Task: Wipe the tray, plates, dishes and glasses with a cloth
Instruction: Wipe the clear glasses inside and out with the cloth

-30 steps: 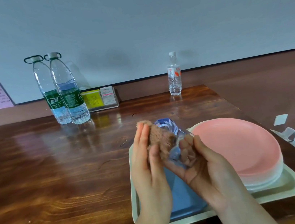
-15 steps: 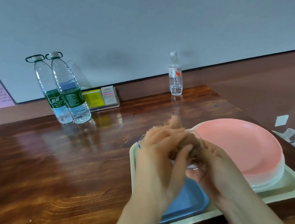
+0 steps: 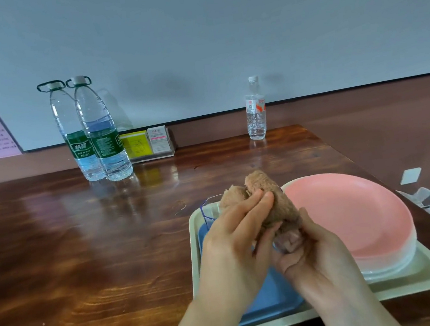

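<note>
Both hands: left hand presses cloth, right hand grips glass
Left: pink plates, tray seemingly unwiped

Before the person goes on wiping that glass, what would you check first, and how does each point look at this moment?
1. Cloth in hand: ok. The left hand pinches the brown cloth.
2. Glass held: ok, though mostly hidden. The right hand is curled round the glass, with the cloth draped over it.
3. Cloth reaching inside the glass: cannot tell; the hands cover it.
4. Work done over the tray: ok, so a slip should land there.
5. Pink plates stacked steadily on the tray: ok, beside the hands.
6. Second glass behind the left hand: ok, upright, close to the knuckles.
</note>
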The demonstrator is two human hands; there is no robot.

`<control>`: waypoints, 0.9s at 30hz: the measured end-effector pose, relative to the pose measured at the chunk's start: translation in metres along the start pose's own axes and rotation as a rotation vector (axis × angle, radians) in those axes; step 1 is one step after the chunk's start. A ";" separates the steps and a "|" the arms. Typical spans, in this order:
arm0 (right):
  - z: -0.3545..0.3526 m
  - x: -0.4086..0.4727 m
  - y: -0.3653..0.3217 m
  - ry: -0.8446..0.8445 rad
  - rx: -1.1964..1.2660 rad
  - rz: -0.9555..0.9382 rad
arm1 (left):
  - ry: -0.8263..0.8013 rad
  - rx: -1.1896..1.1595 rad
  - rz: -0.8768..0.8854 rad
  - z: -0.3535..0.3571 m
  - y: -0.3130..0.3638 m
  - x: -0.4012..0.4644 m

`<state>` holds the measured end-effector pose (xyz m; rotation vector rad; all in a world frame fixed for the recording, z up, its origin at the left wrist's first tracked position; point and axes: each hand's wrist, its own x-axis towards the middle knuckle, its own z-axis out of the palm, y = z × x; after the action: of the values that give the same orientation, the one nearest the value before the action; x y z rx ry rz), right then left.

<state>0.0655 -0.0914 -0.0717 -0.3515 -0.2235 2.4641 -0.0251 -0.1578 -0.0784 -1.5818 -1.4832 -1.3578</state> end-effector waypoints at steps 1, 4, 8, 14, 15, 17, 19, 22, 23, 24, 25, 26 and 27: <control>0.000 -0.001 -0.002 -0.022 -0.005 0.021 | -0.033 -0.059 0.024 -0.005 -0.006 0.000; 0.003 -0.007 -0.007 -0.048 -0.010 0.104 | -0.104 -0.134 0.092 -0.021 -0.023 0.001; 0.005 -0.007 -0.001 -0.083 -0.052 0.037 | 0.007 -0.121 -0.070 -0.016 -0.016 -0.006; 0.009 -0.012 0.011 -0.092 -0.579 -0.407 | 0.329 -0.136 -0.400 0.004 0.013 -0.019; 0.010 -0.013 0.012 -0.103 -0.647 -0.448 | 0.350 -0.130 -0.412 0.004 0.016 -0.017; 0.011 -0.014 0.014 -0.111 -0.747 -0.498 | 0.329 -0.127 -0.423 0.001 0.019 -0.009; 0.010 -0.016 0.015 -0.126 -0.817 -0.536 | 0.273 -0.210 -0.485 -0.005 0.020 0.001; 0.003 -0.020 0.020 -0.157 -0.878 -0.535 | 0.182 -0.422 -0.712 -0.012 0.014 0.019; 0.002 -0.021 0.021 -0.149 -0.856 -0.507 | 0.143 -0.485 -0.794 -0.015 0.010 0.024; 0.001 -0.020 0.020 -0.144 -0.820 -0.474 | 0.095 -0.568 -0.867 -0.017 0.006 0.027; 0.001 -0.021 0.018 -0.158 -0.769 -0.433 | 0.040 -0.677 -0.938 -0.020 0.003 0.029; 0.002 -0.021 0.016 -0.183 -0.702 -0.393 | -0.003 -0.782 -1.021 -0.022 0.002 0.030; 0.004 -0.021 0.013 -0.228 -0.649 -0.364 | -0.013 -0.884 -1.103 -0.024 0.002 0.030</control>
<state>0.0729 -0.1154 -0.0665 -0.2629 -1.0926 2.0114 -0.0337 -0.1693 -0.0426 -1.1188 -2.0052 -2.9205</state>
